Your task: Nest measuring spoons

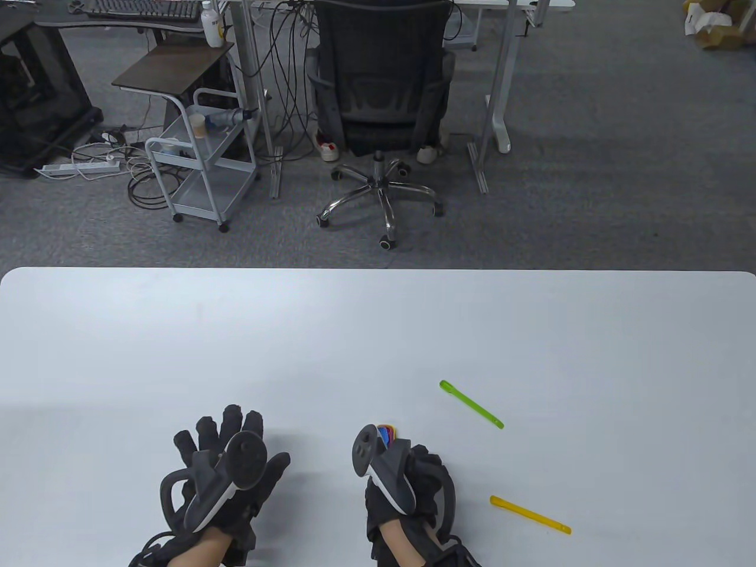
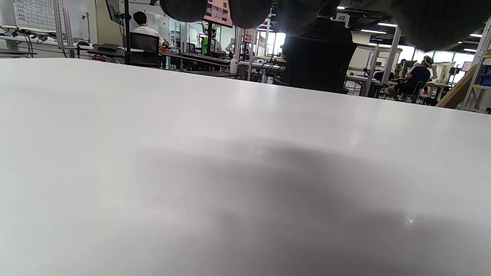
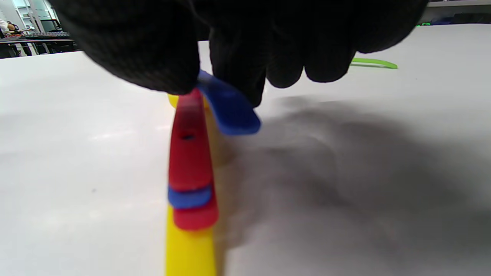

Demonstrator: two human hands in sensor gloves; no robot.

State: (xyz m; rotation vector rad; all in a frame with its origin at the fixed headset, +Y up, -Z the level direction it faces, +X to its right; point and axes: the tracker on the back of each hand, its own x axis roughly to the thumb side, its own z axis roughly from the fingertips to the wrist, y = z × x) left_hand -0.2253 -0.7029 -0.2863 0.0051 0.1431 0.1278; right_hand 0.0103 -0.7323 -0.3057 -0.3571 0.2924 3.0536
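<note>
Where the table view looks down on the white bench (image 1: 378, 331), the left hand (image 1: 221, 472) lies flat at lower left with fingers spread and released, touching no spoon, while the right hand (image 1: 407, 484) at lower centre grips a stack of nested spoons (image 1: 387, 434) whose coloured ends peek out past its tracker. A green spoon (image 1: 471, 404) lies to the right, its long axis running from upper left to lower right; a yellow spoon (image 1: 530, 515) sits lower right, slanted the same way. The left wrist view shows only bare bench and fingertips (image 2: 215, 9) along the top edge. In the right wrist view, fingers (image 3: 238, 57) pinch a blue handle atop the stack, whose red, blue and yellow handles run toward the bottom edge.
</note>
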